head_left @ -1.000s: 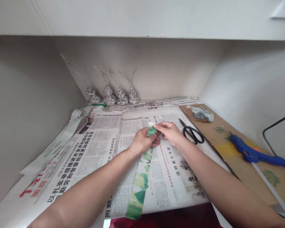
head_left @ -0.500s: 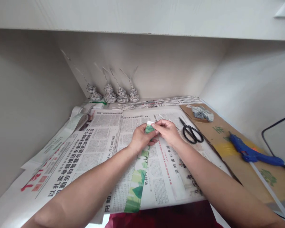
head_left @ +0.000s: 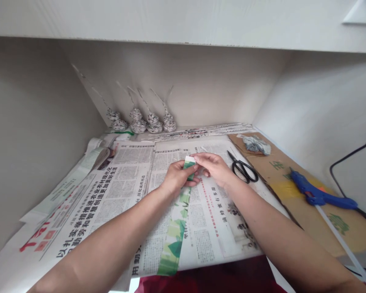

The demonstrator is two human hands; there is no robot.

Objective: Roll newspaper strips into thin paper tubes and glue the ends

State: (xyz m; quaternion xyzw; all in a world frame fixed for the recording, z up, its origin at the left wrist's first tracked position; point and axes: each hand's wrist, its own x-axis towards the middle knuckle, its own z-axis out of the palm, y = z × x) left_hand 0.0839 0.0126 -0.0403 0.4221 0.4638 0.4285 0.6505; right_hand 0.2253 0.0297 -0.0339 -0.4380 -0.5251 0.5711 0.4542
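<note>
A long green-and-white leaf-patterned paper strip [head_left: 172, 244] runs from the table's front edge up into my hands. My left hand [head_left: 180, 175] is closed on the strip near its far end, thumb on top. The fingertips of my right hand [head_left: 212, 166] pinch the strip's far right corner, where a white edge shows. Newspaper sheets [head_left: 128, 162] lie beneath both hands. Black-handled scissors [head_left: 244, 169] rest on the newspaper just right of my right hand.
Several coiled-paper gourd shapes [head_left: 137, 122] stand at the back left, beside a bundle of rolled paper sticks [head_left: 207, 131]. On the right, a cardboard sheet [head_left: 277, 179] holds a crumpled plastic wad [head_left: 256, 145] and a blue glue gun [head_left: 320, 193]. A shelf edge [head_left: 183, 28] overhangs the table.
My right fingers have shifted slightly along the strip's far edge and sit a little more apart from my left thumb. The whole view has drifted slightly.
</note>
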